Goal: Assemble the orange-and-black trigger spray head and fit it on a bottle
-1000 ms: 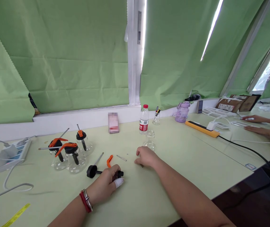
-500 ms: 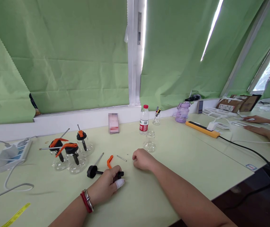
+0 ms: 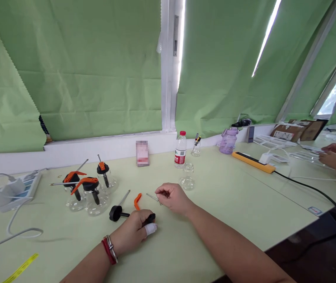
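Note:
My left hand (image 3: 136,228), a white wrap on its thumb, is closed around a small black plastic part (image 3: 150,219). My right hand (image 3: 172,197) is in a pinch just above the table; what its fingertips hold, if anything, is too small to make out. A thin metal pin (image 3: 151,195) lies by those fingertips. Left of the pin is a curved orange lever (image 3: 137,201). Beside my left hand rests a black round cap (image 3: 115,213) with a metal rod. An empty glass jar (image 3: 187,182) stands behind my right hand.
Several glass jars with black tops and orange levers (image 3: 89,184) stand at left, near a white power strip (image 3: 32,188). Behind are a water bottle (image 3: 180,151) and a pink card (image 3: 142,153). An orange power strip (image 3: 253,162) lies at right, near another person's hands (image 3: 334,157).
My right hand has moved left to the metal pin, its fingers now in a pinch. My left hand keeps the black part. The other person's hands have drawn together at right.

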{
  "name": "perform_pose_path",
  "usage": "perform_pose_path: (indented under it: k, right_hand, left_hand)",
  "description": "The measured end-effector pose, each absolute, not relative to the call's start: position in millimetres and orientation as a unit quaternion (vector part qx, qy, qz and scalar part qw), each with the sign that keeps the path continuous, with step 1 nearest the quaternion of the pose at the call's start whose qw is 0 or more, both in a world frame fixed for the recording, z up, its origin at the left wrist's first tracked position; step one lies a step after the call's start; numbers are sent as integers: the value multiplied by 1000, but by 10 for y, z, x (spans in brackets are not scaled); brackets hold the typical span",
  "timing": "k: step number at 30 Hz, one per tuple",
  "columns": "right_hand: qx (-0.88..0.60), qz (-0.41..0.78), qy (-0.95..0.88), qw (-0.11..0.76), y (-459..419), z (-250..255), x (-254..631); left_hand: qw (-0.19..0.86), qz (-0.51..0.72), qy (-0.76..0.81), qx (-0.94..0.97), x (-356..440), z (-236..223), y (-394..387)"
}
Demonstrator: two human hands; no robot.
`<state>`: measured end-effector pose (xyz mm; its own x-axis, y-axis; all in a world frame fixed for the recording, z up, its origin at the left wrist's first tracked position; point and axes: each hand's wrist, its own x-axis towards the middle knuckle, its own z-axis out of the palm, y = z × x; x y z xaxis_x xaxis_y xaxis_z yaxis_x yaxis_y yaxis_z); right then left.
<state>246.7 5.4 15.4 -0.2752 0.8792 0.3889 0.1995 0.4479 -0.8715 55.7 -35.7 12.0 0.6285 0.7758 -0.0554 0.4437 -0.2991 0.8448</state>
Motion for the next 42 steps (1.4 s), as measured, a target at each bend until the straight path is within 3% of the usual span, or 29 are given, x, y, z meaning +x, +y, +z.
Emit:
perform_pose_path:
  k: [8, 17, 42]
  right_hand:
    - [-281, 506, -666, 470, -71, 198, 2367]
    - [-243, 534, -676, 446, -125, 218, 2355]
    - [-223, 359, -816, 394, -116, 194, 2392]
  left_hand:
    - [436, 180, 388, 792, 560, 107, -337]
    - [441, 174, 393, 788, 555, 91, -339]
    - [443, 173, 396, 785, 572, 143, -349]
